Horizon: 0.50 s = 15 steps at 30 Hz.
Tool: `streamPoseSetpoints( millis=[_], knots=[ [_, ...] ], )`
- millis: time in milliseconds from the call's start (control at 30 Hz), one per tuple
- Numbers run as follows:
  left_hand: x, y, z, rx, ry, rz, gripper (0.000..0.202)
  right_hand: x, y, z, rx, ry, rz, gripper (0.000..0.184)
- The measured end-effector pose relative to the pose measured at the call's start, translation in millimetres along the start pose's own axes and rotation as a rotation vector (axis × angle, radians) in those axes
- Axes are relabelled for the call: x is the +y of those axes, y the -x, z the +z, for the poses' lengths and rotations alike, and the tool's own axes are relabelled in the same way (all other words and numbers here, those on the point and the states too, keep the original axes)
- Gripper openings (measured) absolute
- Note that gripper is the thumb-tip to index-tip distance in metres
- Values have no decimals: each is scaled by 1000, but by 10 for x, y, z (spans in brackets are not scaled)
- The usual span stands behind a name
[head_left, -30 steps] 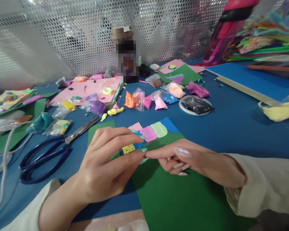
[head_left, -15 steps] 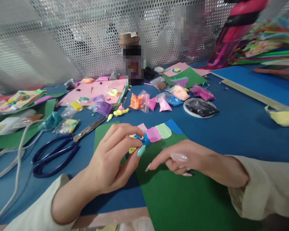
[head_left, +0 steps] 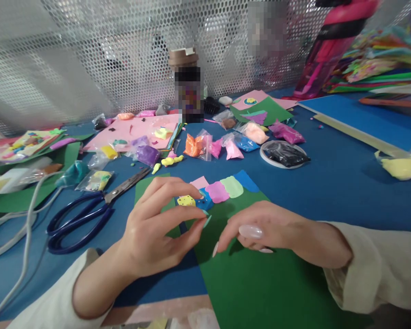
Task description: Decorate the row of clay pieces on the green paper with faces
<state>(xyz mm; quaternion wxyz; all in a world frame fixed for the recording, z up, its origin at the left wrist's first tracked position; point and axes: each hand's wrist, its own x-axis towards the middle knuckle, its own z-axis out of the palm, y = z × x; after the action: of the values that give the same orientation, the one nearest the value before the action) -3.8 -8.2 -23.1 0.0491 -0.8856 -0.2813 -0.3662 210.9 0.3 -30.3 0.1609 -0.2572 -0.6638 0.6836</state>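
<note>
Clay patches (head_left: 217,192) — pink, pale green, blue — already lie pressed in a row at the green card's (head_left: 253,283) far end. The dotted yellow clay piece (head_left: 186,200) sits beside them under the left hand (head_left: 154,228), fingers curled round it, grip unclear; the right hand (head_left: 260,226) hovers loose, empty.

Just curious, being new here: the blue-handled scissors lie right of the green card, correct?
No. The head view shows the blue-handled scissors lying left of the green card, not right.
</note>
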Motion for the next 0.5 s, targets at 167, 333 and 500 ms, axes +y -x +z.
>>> streamPoseSetpoints(
  millis=[167,333,500],
  knots=[
    [-4,5,2,0,1,-14,15,-96,5,39,33,61,16,49],
    [-18,-11,-2,11,-12,9,16,-80,2,38,23,115,22,49],
    [-14,-10,-14,26,-41,-1,14,-62,11,32,17,154,21,49]
  ],
)
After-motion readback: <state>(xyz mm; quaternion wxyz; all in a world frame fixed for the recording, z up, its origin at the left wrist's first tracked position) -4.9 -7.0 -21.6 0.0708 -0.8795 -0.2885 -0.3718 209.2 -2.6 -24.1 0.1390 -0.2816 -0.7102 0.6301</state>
